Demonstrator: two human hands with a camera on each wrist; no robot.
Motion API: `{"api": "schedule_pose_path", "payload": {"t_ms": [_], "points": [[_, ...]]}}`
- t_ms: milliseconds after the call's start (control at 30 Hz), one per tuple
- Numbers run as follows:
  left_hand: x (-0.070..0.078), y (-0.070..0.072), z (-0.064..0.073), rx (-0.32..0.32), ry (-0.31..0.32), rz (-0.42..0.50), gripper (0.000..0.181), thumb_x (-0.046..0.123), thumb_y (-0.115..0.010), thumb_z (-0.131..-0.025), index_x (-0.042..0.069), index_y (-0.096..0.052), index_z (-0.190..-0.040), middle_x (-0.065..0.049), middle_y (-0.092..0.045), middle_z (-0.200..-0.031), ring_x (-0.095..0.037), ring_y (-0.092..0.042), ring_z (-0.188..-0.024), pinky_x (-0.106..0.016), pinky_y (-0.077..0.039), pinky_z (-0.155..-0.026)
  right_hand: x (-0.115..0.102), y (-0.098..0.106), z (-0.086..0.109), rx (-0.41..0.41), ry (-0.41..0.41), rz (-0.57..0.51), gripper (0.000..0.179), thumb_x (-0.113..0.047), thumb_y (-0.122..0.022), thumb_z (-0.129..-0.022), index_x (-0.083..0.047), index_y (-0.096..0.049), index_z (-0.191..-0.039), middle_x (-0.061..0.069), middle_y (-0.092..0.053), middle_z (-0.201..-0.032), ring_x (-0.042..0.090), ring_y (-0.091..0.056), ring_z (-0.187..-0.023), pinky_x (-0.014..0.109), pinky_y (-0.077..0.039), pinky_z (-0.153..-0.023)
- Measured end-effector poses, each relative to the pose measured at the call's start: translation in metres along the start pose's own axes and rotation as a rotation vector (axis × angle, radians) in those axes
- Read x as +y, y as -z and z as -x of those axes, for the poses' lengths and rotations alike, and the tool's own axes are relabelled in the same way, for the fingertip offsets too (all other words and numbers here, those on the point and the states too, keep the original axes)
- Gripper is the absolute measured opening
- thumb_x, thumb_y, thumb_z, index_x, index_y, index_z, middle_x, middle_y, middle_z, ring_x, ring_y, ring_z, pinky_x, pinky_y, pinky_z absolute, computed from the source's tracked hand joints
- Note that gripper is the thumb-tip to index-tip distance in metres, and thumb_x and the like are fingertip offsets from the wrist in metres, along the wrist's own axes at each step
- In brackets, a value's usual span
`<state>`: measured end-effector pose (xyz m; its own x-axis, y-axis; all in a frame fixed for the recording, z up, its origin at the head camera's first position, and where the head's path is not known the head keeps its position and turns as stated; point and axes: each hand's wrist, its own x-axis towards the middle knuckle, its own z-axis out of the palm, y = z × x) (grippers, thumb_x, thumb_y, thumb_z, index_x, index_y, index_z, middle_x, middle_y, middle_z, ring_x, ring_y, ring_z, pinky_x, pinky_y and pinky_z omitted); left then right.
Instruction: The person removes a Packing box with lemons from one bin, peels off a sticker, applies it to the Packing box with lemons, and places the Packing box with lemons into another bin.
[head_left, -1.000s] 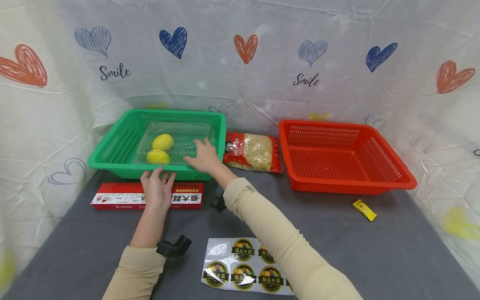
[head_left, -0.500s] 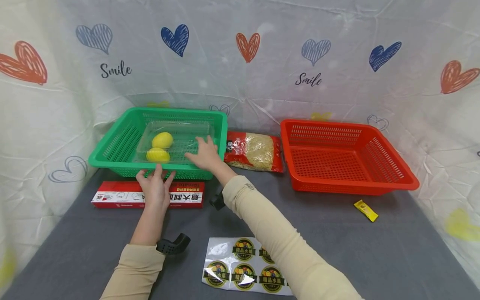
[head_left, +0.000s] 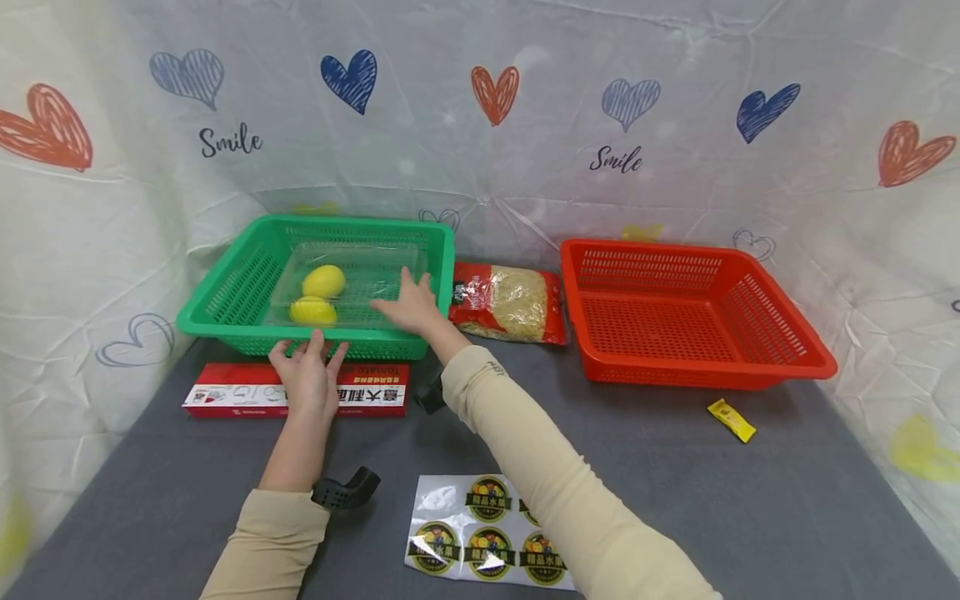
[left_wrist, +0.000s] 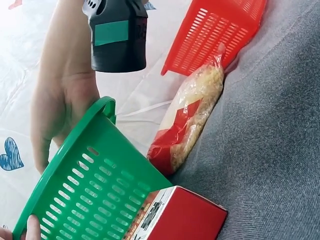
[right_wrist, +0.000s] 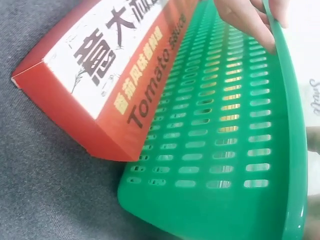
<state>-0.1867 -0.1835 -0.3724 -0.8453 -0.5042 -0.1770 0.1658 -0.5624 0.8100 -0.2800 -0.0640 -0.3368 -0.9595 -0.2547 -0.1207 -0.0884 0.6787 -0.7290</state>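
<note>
A green basket [head_left: 217,327] stands at the back left with a clear plastic box [head_left: 367,255] in it. Two yellow, lemon-like fruits [head_left: 324,282] lie toward the box's left side. My left hand [head_left: 307,382] is at the basket's front rim; in the right wrist view its fingers [right_wrist: 245,17] lie on both sides of the rim, pinching it. Over the basket's right front corner reaches my right hand [head_left: 416,310], thumb and fingers spread above the clear box; whether they touch it is hard to tell. Its fingertips are hidden behind the green wall in the left wrist view.
A red carton [head_left: 240,392] with "Tomato" lettering lies before the green basket. Right of that basket is a red-and-clear bag [head_left: 517,304], then a red basket [head_left: 697,375]. A small yellow packet [head_left: 731,421] and a sticker sheet [head_left: 442,504] lie nearer.
My right hand has shifted slightly, its fingers still spread over the clear box. My left hand has moved slightly left along the front rim. The baskets look unmoved.
</note>
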Motion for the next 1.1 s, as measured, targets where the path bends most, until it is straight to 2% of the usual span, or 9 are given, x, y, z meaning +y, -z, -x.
{"api": "schedule_pose_path", "payload": {"t_ms": [300,567,833,867,933,967,1000,1067,1100], "points": [[0.001,0.002,0.0,0.007,-0.009,0.013,0.044,0.018,-0.045,-0.094,0.014,-0.013,-0.124,-0.004,-0.031,-0.113,-0.017,-0.043,-0.105,-0.03,-0.046,-0.089,-0.002,0.001,0.0,-0.033,-0.028,-0.114,0.08,-0.039,-0.056,-0.089,-0.011,-0.008,-0.148,0.019,0.001,-0.151,0.032,-0.007,-0.137,0.046,-0.029,-0.104],[0.001,0.001,0.001,0.012,0.0,0.022,0.042,0.017,-0.045,-0.095,0.014,-0.014,-0.122,-0.004,-0.032,-0.11,-0.016,-0.044,-0.104,-0.029,-0.047,-0.087,0.0,0.001,-0.004,-0.037,-0.068,-0.192,0.082,-0.037,-0.057,-0.089,-0.014,-0.005,-0.148,0.017,0.001,-0.151,0.03,-0.003,-0.138,0.048,-0.025,-0.105],[0.0,0.002,0.0,0.0,-0.013,0.01,0.04,0.016,-0.045,-0.095,0.014,-0.014,-0.12,-0.004,-0.031,-0.109,-0.017,-0.045,-0.103,-0.029,-0.047,-0.087,0.001,0.0,-0.007,-0.046,-0.071,-0.219,0.08,-0.031,-0.055,-0.091,-0.014,-0.001,-0.148,0.018,-0.006,-0.151,0.03,-0.009,-0.137,0.045,-0.03,-0.103],[0.0,0.002,0.0,0.0,-0.012,0.01,0.041,0.017,-0.045,-0.095,0.014,-0.014,-0.12,-0.005,-0.031,-0.109,-0.017,-0.045,-0.103,-0.029,-0.047,-0.087,0.0,0.0,-0.008,-0.052,-0.078,-0.228,0.08,-0.031,-0.054,-0.092,-0.015,0.0,-0.148,0.019,-0.016,-0.149,0.029,-0.026,-0.133,0.043,-0.037,-0.097],[0.0,0.002,-0.001,0.001,-0.011,0.009,0.041,0.017,-0.046,-0.094,0.014,-0.014,-0.12,-0.005,-0.031,-0.11,-0.017,-0.045,-0.103,-0.03,-0.047,-0.087,0.0,0.0,-0.009,-0.06,-0.096,-0.249,0.081,-0.032,-0.055,-0.091,-0.017,0.002,-0.148,0.018,-0.032,-0.143,0.024,-0.054,-0.101,0.036,-0.047,-0.078],[0.0,0.003,-0.001,0.001,-0.011,0.011,0.041,0.017,-0.046,-0.094,0.014,-0.014,-0.12,-0.005,-0.031,-0.11,-0.017,-0.045,-0.103,-0.03,-0.047,-0.087,0.0,0.0,-0.01,-0.065,-0.105,-0.262,0.082,-0.032,-0.055,-0.091,-0.018,0.003,-0.148,0.018,-0.041,-0.137,0.02,-0.057,-0.079,0.033,-0.047,-0.067],[0.0,0.003,-0.001,0.001,-0.01,0.01,0.042,0.017,-0.046,-0.094,0.014,-0.014,-0.12,-0.005,-0.031,-0.11,-0.016,-0.045,-0.103,-0.03,-0.047,-0.087,0.0,0.0,-0.011,-0.074,-0.114,-0.277,0.083,-0.032,-0.055,-0.091,-0.018,0.004,-0.148,0.019,-0.048,-0.13,0.017,-0.05,-0.059,0.031,-0.043,-0.056],[-0.001,0.003,-0.001,0.001,-0.011,0.005,0.042,0.017,-0.046,-0.094,0.014,-0.014,-0.12,-0.005,-0.031,-0.11,-0.016,-0.045,-0.103,-0.03,-0.047,-0.087,0.0,-0.001,-0.011,-0.076,-0.132,-0.306,0.086,-0.033,-0.058,-0.089,-0.019,0.004,-0.148,0.018,-0.053,-0.124,0.015,-0.03,-0.043,0.029,-0.033,-0.046],[-0.001,0.003,-0.001,0.001,-0.012,0.005,0.042,0.017,-0.046,-0.094,0.014,-0.014,-0.12,-0.005,-0.031,-0.11,-0.016,-0.045,-0.103,-0.03,-0.047,-0.087,0.0,-0.001,-0.011,-0.073,-0.139,-0.317,0.087,-0.034,-0.059,-0.089,-0.019,0.003,-0.148,0.017,-0.048,-0.13,0.014,-0.033,-0.043,0.028,-0.034,-0.046]]}}
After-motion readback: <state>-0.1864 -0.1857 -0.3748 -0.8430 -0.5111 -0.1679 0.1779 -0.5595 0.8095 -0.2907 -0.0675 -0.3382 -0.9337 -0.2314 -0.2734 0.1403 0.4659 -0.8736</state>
